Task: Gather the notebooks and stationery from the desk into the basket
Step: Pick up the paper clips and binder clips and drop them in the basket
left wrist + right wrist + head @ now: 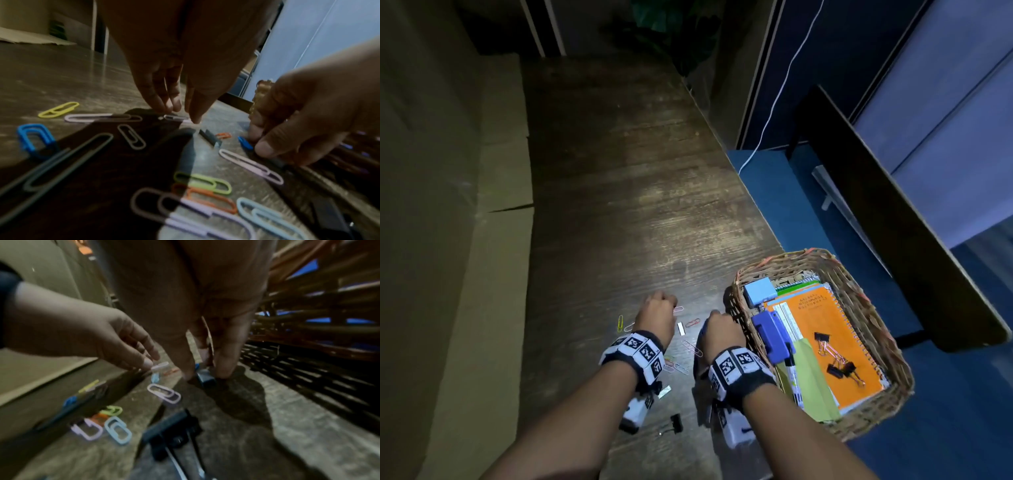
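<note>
Several coloured paper clips (691, 347) lie scattered on the dark wooden desk (619, 205). My left hand (657, 315) reaches down among them, and its fingertips (174, 105) pinch a pale paper clip (176, 117) that lies on the wood. My right hand (719, 329) is beside the wicker basket (873, 308), its fingers (226, 366) closed round a small blue clip (205, 377) at the desk surface. The basket holds an orange spiral notebook (822, 329), black binder clips (839, 368), a blue stapler-like item (770, 334) and pens. A black binder clip (676, 423) lies near my wrists.
Cardboard sheets (493, 240) line the desk's left side. The desk's right edge runs diagonally just past the basket, with a blue floor (774, 178) below. A white cable (774, 113) hangs at the back right. A dark board (893, 219) stands beyond the basket.
</note>
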Motion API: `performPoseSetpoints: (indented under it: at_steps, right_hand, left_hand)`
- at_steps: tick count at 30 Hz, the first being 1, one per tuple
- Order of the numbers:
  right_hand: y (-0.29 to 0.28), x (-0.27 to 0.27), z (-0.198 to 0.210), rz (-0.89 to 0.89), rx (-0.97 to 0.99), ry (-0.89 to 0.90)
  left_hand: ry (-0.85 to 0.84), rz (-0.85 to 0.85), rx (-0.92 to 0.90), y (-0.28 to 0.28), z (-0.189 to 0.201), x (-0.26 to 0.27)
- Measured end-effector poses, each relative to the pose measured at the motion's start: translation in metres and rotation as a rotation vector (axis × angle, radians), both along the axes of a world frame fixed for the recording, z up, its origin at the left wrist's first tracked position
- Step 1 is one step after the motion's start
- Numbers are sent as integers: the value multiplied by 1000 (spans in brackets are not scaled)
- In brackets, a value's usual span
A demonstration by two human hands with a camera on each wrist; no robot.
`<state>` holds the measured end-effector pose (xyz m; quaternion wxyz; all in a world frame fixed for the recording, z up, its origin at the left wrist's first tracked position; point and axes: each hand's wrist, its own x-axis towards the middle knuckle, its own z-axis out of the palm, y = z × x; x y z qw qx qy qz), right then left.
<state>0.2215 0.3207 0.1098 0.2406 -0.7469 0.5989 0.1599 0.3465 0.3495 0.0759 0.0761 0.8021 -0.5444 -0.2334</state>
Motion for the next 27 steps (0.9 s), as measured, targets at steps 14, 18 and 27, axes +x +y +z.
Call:
performPoseSetpoints:
  at_steps: [14,18,27]
  right_hand:
    - [9,-35,24,-179,29,-390]
    - [-2,-75,45,-287,35,-580]
    - [34,-50,19,191,177,-168]
  left_hand:
    - [-41,1,129,8,13,3]
    - [137,103,-54,16,48,-20]
    - [352,241,-208,37,93,-73]
